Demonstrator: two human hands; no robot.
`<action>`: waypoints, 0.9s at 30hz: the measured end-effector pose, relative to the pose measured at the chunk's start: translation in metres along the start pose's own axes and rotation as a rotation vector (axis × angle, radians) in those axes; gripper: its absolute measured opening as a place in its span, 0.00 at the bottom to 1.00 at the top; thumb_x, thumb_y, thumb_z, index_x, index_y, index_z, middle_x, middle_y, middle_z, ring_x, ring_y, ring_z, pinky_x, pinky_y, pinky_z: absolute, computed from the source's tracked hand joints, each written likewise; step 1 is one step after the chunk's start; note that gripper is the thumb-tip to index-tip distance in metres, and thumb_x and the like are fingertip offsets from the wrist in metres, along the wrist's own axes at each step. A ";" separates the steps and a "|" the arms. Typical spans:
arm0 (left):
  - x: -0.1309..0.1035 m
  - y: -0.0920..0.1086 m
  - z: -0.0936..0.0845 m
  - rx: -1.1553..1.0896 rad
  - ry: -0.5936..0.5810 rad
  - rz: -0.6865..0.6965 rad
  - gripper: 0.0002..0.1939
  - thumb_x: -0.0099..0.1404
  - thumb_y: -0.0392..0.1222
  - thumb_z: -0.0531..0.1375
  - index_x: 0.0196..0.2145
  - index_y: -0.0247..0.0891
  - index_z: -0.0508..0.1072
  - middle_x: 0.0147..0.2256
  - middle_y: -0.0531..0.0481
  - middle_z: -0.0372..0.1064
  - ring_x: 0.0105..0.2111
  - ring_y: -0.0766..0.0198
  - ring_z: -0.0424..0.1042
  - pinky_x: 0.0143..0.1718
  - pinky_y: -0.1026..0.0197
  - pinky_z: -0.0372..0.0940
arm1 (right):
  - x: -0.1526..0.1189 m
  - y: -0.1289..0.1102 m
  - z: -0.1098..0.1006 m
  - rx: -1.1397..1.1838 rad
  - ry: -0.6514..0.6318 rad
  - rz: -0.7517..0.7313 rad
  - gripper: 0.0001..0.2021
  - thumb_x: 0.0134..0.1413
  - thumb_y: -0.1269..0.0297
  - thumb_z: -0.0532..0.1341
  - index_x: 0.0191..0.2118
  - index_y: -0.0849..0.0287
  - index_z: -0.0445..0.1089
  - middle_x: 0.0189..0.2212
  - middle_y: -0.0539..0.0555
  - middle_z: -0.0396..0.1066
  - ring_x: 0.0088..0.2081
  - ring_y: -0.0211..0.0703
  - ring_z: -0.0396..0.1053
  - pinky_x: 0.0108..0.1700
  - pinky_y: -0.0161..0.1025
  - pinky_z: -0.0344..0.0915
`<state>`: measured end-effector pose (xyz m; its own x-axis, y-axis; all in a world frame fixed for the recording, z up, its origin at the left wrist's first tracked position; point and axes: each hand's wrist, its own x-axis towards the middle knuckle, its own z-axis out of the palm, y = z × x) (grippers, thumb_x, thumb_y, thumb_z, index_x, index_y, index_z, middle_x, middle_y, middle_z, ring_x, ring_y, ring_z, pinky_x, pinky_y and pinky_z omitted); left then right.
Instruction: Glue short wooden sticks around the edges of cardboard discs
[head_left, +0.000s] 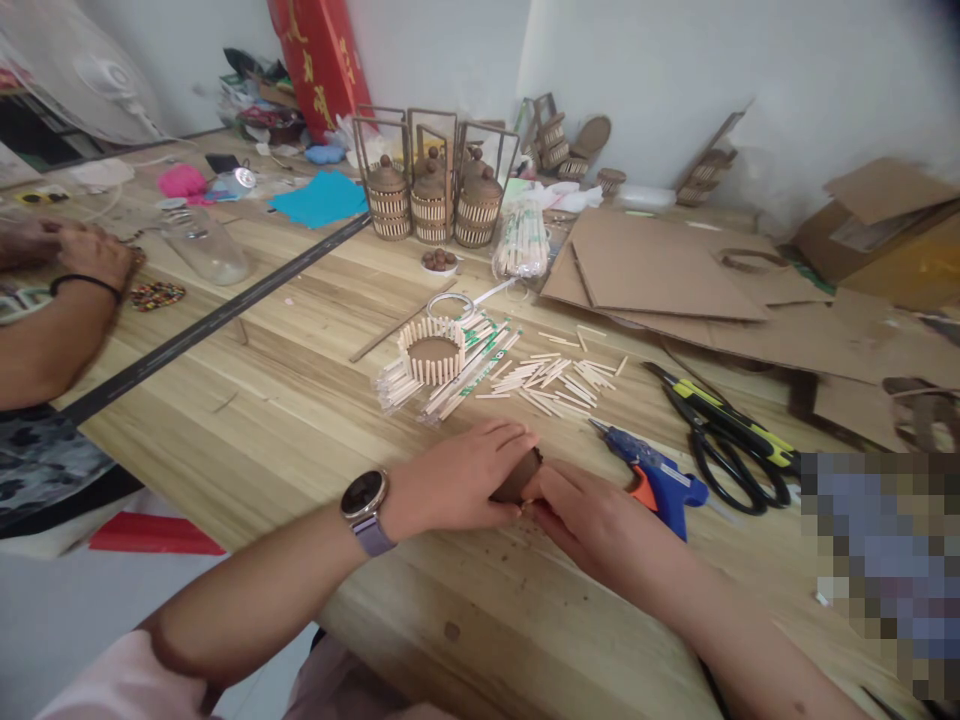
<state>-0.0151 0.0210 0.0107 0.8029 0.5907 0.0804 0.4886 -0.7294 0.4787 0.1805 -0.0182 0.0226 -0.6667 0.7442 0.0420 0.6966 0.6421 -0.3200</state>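
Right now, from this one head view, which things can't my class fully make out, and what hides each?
All in the head view:
- Brown piece: mostly covered by the left hand and right hand.
- Glue gun: handle's end hidden behind the right forearm.
- Fan: cut off by the top edge.
- Lower right: masked by pixel blocks.

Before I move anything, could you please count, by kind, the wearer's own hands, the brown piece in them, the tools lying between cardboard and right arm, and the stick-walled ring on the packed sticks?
Wearer's hands: 2 (left hand, right hand)
Brown piece: 1
Blue glue gun: 1
Black scissors: 1
Black-and-yellow tool: 1
Stick-walled ring: 1
Total: 7
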 end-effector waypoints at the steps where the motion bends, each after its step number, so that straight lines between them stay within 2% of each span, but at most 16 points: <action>1: 0.000 0.000 -0.001 -0.003 -0.002 -0.003 0.36 0.59 0.43 0.65 0.60 0.30 0.55 0.60 0.34 0.58 0.63 0.50 0.56 0.63 0.49 0.53 | 0.000 0.000 0.001 -0.007 0.002 -0.004 0.07 0.59 0.74 0.54 0.31 0.56 0.63 0.28 0.52 0.70 0.29 0.42 0.69 0.30 0.37 0.63; 4: 0.001 0.002 -0.002 -0.010 0.000 -0.007 0.35 0.59 0.43 0.65 0.60 0.31 0.56 0.61 0.35 0.58 0.63 0.50 0.56 0.63 0.49 0.53 | 0.000 0.001 0.003 -0.025 0.007 -0.018 0.07 0.58 0.74 0.54 0.31 0.57 0.63 0.28 0.52 0.69 0.29 0.43 0.69 0.30 0.37 0.64; 9: 0.002 0.001 -0.001 -0.018 -0.006 -0.001 0.36 0.60 0.44 0.65 0.59 0.26 0.57 0.60 0.32 0.58 0.62 0.49 0.56 0.63 0.50 0.52 | 0.001 0.002 0.004 -0.037 0.015 -0.039 0.07 0.59 0.74 0.54 0.31 0.57 0.63 0.28 0.52 0.69 0.29 0.43 0.69 0.29 0.37 0.64; 12: 0.001 0.000 0.000 -0.020 -0.002 -0.001 0.36 0.60 0.44 0.65 0.60 0.29 0.56 0.61 0.34 0.58 0.62 0.49 0.56 0.63 0.49 0.52 | 0.000 0.003 0.003 -0.039 0.020 -0.050 0.07 0.59 0.74 0.54 0.31 0.57 0.62 0.28 0.52 0.69 0.29 0.43 0.69 0.29 0.37 0.63; 16: 0.001 -0.001 0.001 -0.019 0.004 0.005 0.36 0.59 0.43 0.65 0.59 0.27 0.57 0.60 0.32 0.58 0.62 0.48 0.56 0.63 0.49 0.52 | 0.000 0.004 0.003 -0.031 0.021 -0.054 0.08 0.60 0.73 0.52 0.31 0.57 0.63 0.28 0.52 0.69 0.29 0.42 0.69 0.30 0.37 0.63; 20: 0.001 0.000 0.001 -0.015 0.016 0.011 0.35 0.59 0.44 0.64 0.59 0.30 0.57 0.60 0.33 0.58 0.62 0.49 0.56 0.63 0.47 0.53 | 0.001 0.002 0.001 -0.021 0.005 -0.044 0.08 0.60 0.74 0.52 0.32 0.57 0.62 0.28 0.53 0.70 0.30 0.42 0.69 0.30 0.37 0.64; 27: 0.001 0.006 0.010 0.023 0.087 0.019 0.32 0.60 0.43 0.63 0.58 0.32 0.57 0.58 0.36 0.61 0.60 0.48 0.58 0.60 0.48 0.56 | 0.002 0.001 0.001 -0.006 -0.014 -0.021 0.07 0.58 0.75 0.52 0.32 0.57 0.62 0.30 0.54 0.72 0.31 0.43 0.70 0.32 0.39 0.65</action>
<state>-0.0081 0.0145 0.0051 0.7798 0.6037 0.1658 0.4819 -0.7479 0.4565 0.1799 -0.0160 0.0216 -0.6849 0.7278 0.0349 0.6839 0.6587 -0.3136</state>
